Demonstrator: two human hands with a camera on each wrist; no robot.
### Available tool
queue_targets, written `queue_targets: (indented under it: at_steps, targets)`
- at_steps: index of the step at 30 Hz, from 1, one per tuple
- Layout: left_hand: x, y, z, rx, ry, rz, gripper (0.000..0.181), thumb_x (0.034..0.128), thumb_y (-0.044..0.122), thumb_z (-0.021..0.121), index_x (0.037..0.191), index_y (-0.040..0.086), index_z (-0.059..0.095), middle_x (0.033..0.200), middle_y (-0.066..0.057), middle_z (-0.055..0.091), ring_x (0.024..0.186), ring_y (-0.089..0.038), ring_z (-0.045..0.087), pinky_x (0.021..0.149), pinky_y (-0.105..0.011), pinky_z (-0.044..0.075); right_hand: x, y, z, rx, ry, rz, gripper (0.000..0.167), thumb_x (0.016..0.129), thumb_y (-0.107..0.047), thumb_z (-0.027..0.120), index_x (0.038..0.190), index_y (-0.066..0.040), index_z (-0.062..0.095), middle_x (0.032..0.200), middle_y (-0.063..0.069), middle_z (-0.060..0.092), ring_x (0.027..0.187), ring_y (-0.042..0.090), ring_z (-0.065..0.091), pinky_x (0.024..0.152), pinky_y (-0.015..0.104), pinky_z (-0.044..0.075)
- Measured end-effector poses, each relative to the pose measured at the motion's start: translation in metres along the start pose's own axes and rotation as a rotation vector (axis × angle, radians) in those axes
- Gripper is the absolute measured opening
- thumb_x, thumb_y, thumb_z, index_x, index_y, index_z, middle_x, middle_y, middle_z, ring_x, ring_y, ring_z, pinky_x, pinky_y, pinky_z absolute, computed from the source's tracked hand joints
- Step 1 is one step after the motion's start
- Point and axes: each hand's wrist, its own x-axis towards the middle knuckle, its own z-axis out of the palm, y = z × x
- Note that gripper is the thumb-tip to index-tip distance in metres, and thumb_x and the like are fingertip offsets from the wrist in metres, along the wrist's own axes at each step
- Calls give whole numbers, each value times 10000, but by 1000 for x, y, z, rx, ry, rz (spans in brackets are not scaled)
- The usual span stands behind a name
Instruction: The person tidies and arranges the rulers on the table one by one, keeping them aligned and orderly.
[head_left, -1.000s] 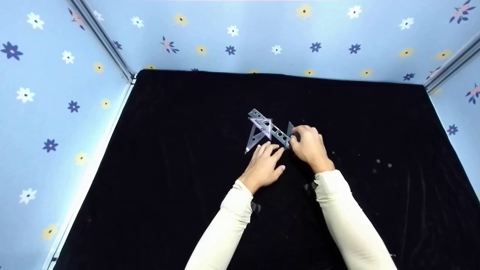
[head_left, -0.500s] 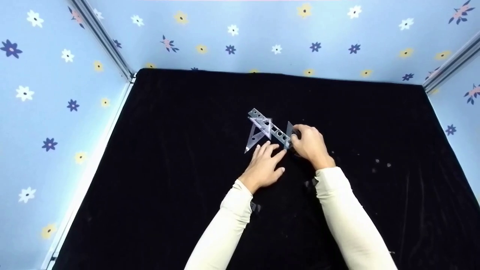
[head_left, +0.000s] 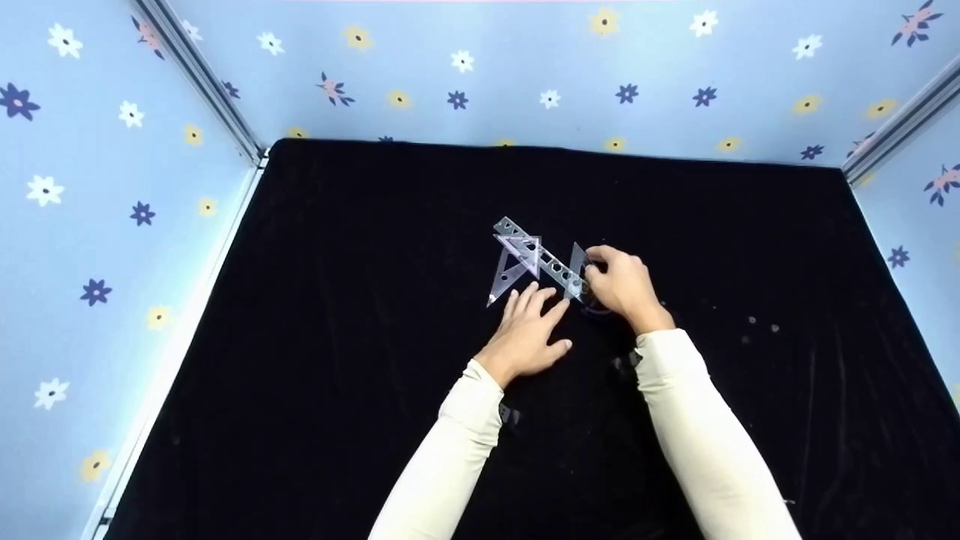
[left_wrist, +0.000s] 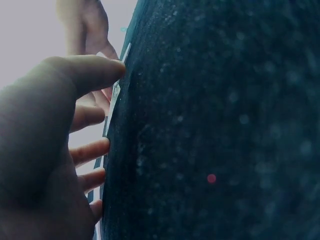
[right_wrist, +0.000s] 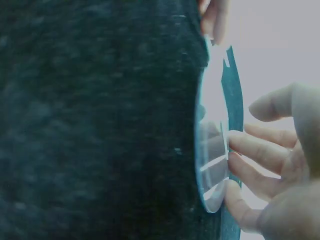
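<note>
While the left hand (head_left: 521,341) lies near the lower edge of the straight ruler (head_left: 551,262) much as it did a moment ago, the right hand (head_left: 619,281) has shifted slightly farther from the ruler's near end. More of that end now shows, and a curved edge peeps out beneath the right palm. This suggests that the right grip is easing off a piece already laid beside the ruler rather than lifting it.

Across the ruler's far half lie the outlined set square (head_left: 517,256) and, partly under it, the larger set square (head_left: 512,276), both apparently unmoved. A clear pointed corner (head_left: 577,259) stands out beside the ruler's near end; whether it belongs to the curved piece cannot be told.

What the head view mostly hides, the right wrist view shows: a clear, round-edged piece, probably a protractor (right_wrist: 212,150), with the right fingertips against its edge and the thumb apart, so that grip is loose, not pinching. From the left wrist, the left grip likewise appears extended, gripping nothing. Only the head view gives the ruler's slant and the set squares' overlap.
</note>
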Motion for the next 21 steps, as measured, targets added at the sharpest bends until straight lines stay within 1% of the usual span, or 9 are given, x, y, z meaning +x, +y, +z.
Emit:
queue_targets:
  at_steps: [4, 9, 12, 16, 19, 21]
  targets:
    - [-1, -1, 1, -2, -3, -3, 639, 944, 409, 621, 1497, 126, 471, 1569, -88, 332, 1499, -354, 162, 1199, -548, 89, 3, -1, -2, 39, -20, 42, 372, 932, -190, 595, 1278, -78, 671, 1248, 75, 689, 1203, 313, 596, 1025, 473, 427]
    - [-1, 0, 1, -15, -9, -6, 641, 951, 391, 616, 1499, 97, 462, 1577, -73, 331, 1505, -346, 150, 1199, -548, 83, 7, 0, -3, 88, -6, 67, 359, 932, -170, 602, 1265, -61, 681, 1203, 82, 708, 1179, 288, 614, 1034, 443, 425]
    - [0, 0, 1, -17, -12, -7, 645, 953, 388, 611, 1503, 89, 454, 1583, -68, 328, 1506, -343, 148, 1200, -548, 83, 9, 3, -3, 151, 3, 77, 363, 932, -127, 601, 1275, -32, 670, 1159, 102, 719, 1119, 265, 637, 1011, 412, 443]
    - [0, 0, 1, -19, -19, -15, 654, 954, 389, 610, 1509, 87, 444, 1591, -62, 317, 1510, -340, 135, 1201, -546, 68, 12, 3, -4, 238, -1, 80, 375, 928, -77, 599, 1289, 6, 653, 1108, 147, 721, 1003, 267, 656, 923, 388, 486]
    - [0, 0, 2, -20, -18, -16, 662, 954, 390, 608, 1515, 84, 433, 1593, -59, 310, 1511, -337, 128, 1200, -550, 61, 13, 3, -4, 254, 13, 87, 358, 919, -79, 617, 1261, 9, 674, 1086, 160, 725, 975, 273, 656, 896, 390, 493]
    - [0, -1, 3, -24, -17, -15, 664, 955, 390, 606, 1517, 82, 429, 1594, -58, 307, 1512, -334, 123, 1199, -551, 57, 13, 3, -3, 247, 25, 93, 342, 914, -84, 629, 1239, 7, 690, 1084, 163, 726, 990, 275, 654, 911, 398, 489]
